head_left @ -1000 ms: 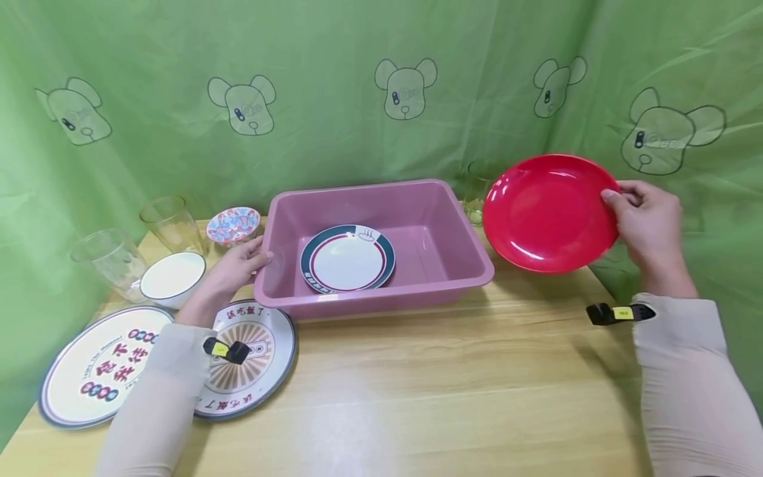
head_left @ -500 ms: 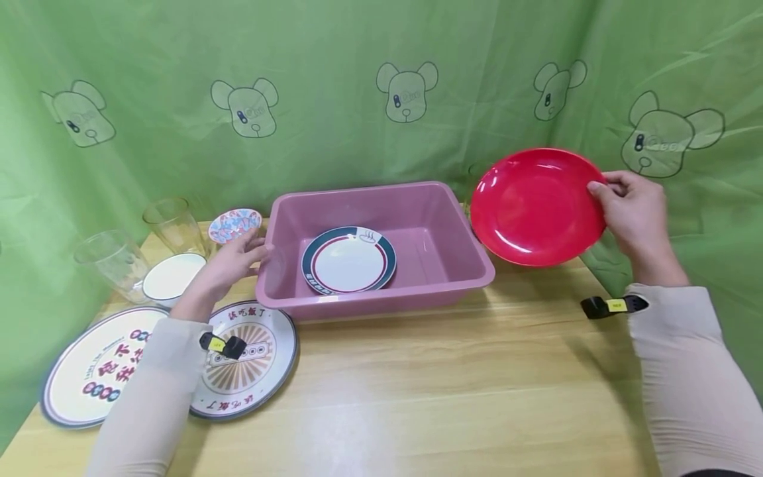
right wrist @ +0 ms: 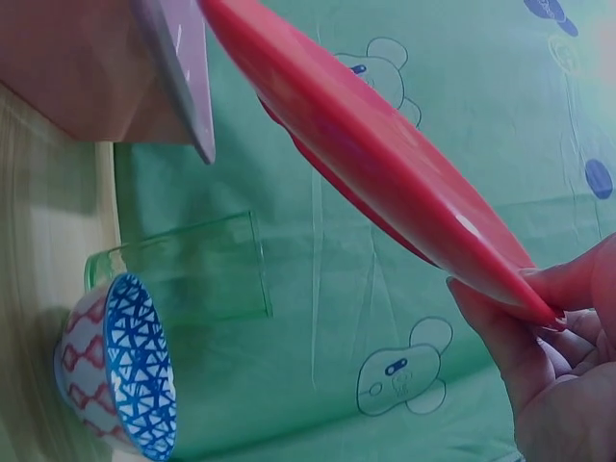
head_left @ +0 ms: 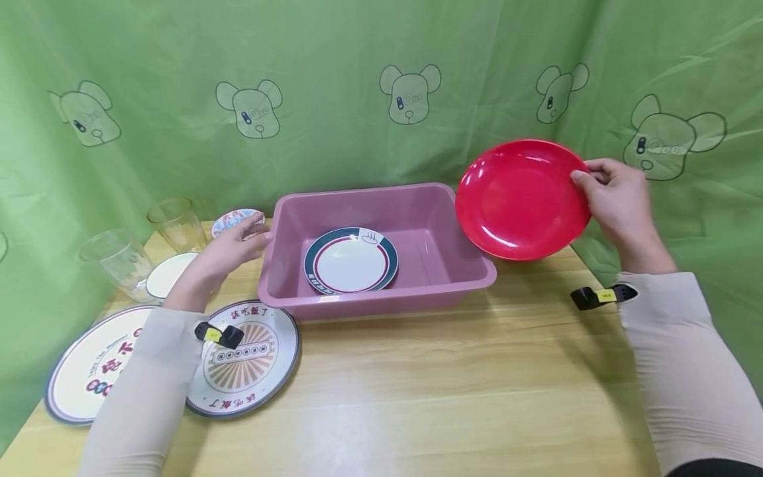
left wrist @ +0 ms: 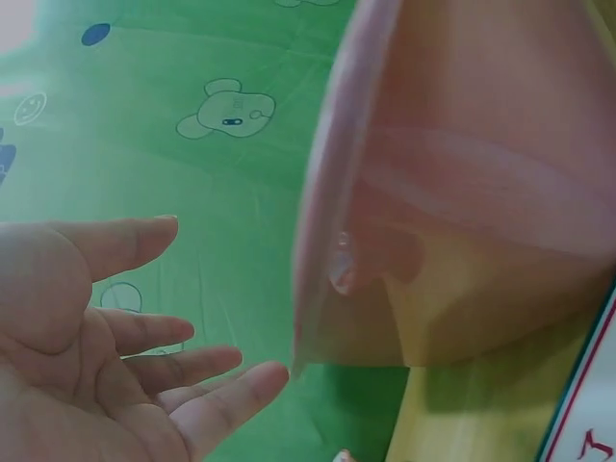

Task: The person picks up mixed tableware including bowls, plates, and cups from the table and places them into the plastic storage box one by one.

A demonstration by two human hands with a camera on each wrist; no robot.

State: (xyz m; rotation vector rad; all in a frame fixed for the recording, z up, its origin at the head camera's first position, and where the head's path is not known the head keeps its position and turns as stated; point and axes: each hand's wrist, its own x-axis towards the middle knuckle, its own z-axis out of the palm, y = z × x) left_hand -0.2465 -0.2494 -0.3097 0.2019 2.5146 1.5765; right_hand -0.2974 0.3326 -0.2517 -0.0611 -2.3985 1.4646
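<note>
In the head view my right hand point(head_left: 622, 205) pinches the rim of a red plate point(head_left: 521, 202). The plate is tilted and held in the air at the right end of a pink basin point(head_left: 381, 308). Inside the basin lies a white plate with a green rim point(head_left: 352, 262). My left hand point(head_left: 229, 255) is beside the basin's left wall. Its fingers are extended and hold nothing; the left wrist view shows the palm point(left wrist: 106, 385) turned up, a little apart from the basin rim point(left wrist: 332, 173).
Left of the basin stand two glasses point(head_left: 175, 225), a white bowl point(head_left: 169, 275) and a patterned bowl point(head_left: 235, 218). Two large printed plates point(head_left: 247, 358) lie nearer. In the right wrist view, a blue-and-red bowl point(right wrist: 140, 371) and a green glass point(right wrist: 192, 269) stand beneath the red plate.
My right hand has carried the red plate left and slightly up, toward the basin. The left hand has come off the basin's rim, which its fingers touched before.
</note>
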